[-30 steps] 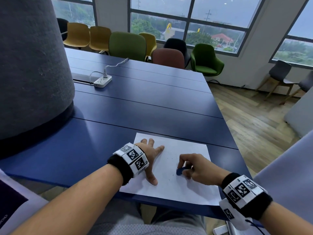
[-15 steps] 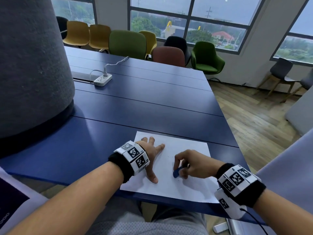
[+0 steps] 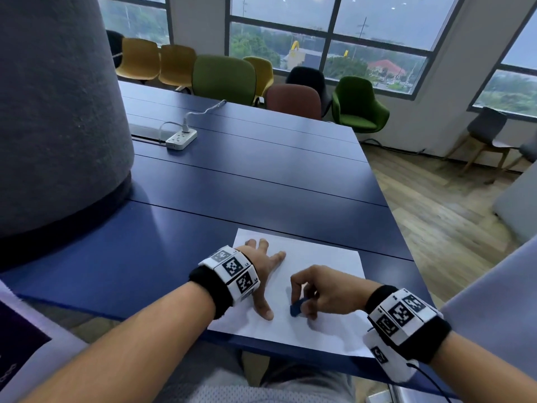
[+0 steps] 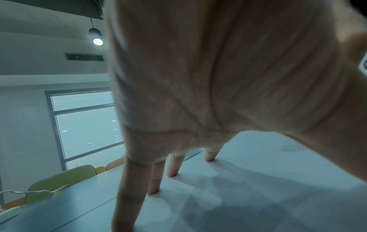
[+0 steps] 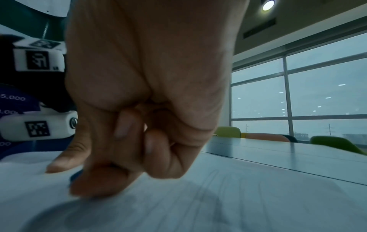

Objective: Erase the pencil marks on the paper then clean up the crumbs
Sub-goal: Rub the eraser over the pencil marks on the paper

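Observation:
A white sheet of paper (image 3: 319, 263) lies at the near edge of the blue table (image 3: 247, 184). My left hand (image 3: 261, 271) lies flat on the sheet's left part, fingers spread and straight, fingertips (image 4: 170, 174) pressing the paper (image 4: 258, 180). My right hand (image 3: 313, 292) pinches a small blue eraser (image 3: 297, 308) and holds it down on the sheet just right of the left thumb. In the right wrist view only a dark blue sliver of the eraser (image 5: 76, 174) shows between thumb and forefinger; faint pencil lines run across the paper (image 5: 218, 196). Tiny specks dot the sheet in the left wrist view.
A large grey felt-covered column (image 3: 58, 112) stands on the table's left. A white power strip (image 3: 181, 139) with its cable lies farther back. Coloured chairs (image 3: 223, 78) line the far edge. The table's right edge drops to wooden floor (image 3: 436, 213).
My right hand with the eraser has slid leftward and nearer across the paper, toward the left thumb. The left hand has kept its place on the sheet.

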